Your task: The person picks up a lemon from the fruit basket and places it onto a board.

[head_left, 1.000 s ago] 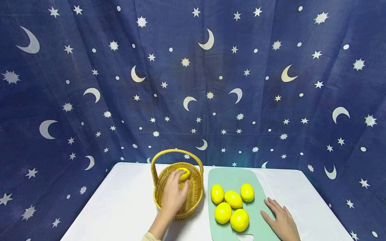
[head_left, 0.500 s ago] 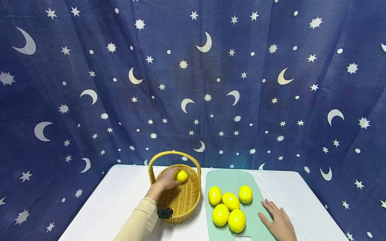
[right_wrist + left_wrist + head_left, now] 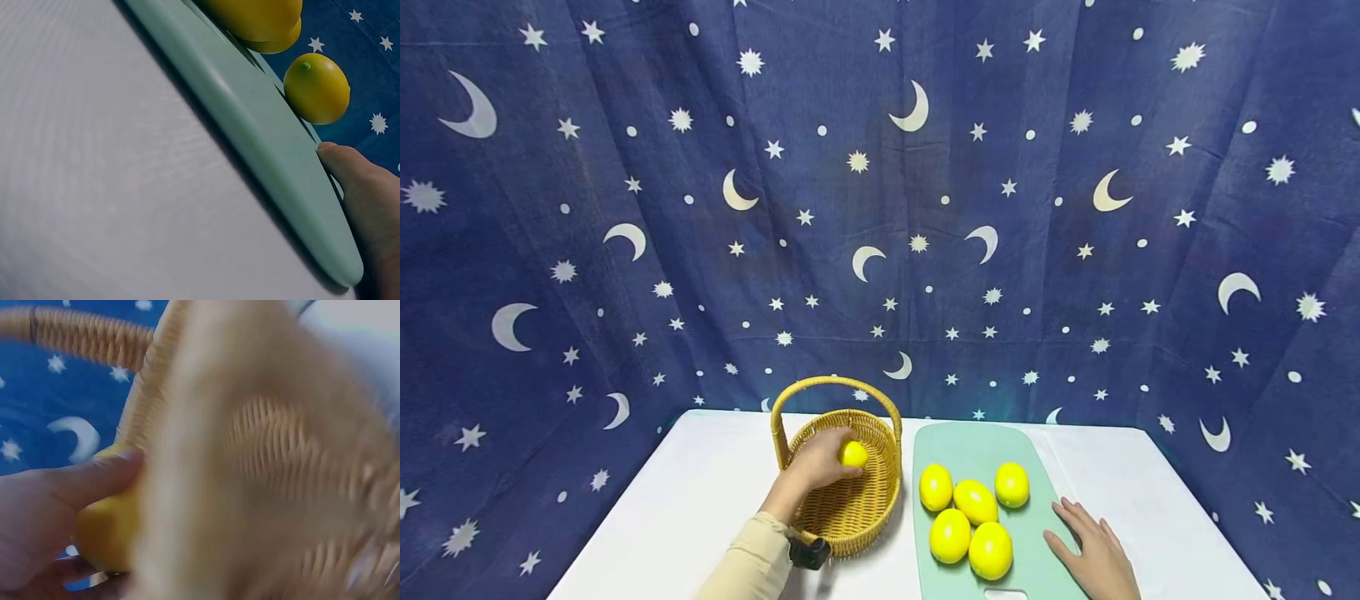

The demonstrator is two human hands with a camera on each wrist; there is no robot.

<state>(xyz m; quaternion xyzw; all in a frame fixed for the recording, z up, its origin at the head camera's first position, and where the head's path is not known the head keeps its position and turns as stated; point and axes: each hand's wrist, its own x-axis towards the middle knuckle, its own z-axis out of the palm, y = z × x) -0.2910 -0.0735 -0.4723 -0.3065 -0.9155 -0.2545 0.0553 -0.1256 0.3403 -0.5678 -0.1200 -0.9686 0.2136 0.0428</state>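
My left hand (image 3: 816, 462) reaches inside a round wicker basket (image 3: 850, 515) and grips a yellow lemon (image 3: 854, 455) between thumb and fingers. In the left wrist view the thumb lies across that lemon (image 3: 109, 531), while the blurred basket rim hides its right part. On the right, my right hand (image 3: 1093, 552) rests with its fingers spread at the right edge of a pale green cutting board (image 3: 973, 442). Several lemons (image 3: 950, 536) lie grouped on that board. The right wrist view shows the thumb at the board's surface, near one lemon (image 3: 317, 89).
The basket's tall arched handle (image 3: 835, 380) stands upright over its rim. Basket and board sit side by side on a white table (image 3: 700, 483), with a narrow gap between them. A dark blue curtain (image 3: 820, 267) with moons and stars hangs behind.
The left hand, first over the lemon at the basket's back, has turned and taken hold of it, then drawn it slightly nearer. The right hand and the lemons on the board look unmoved.
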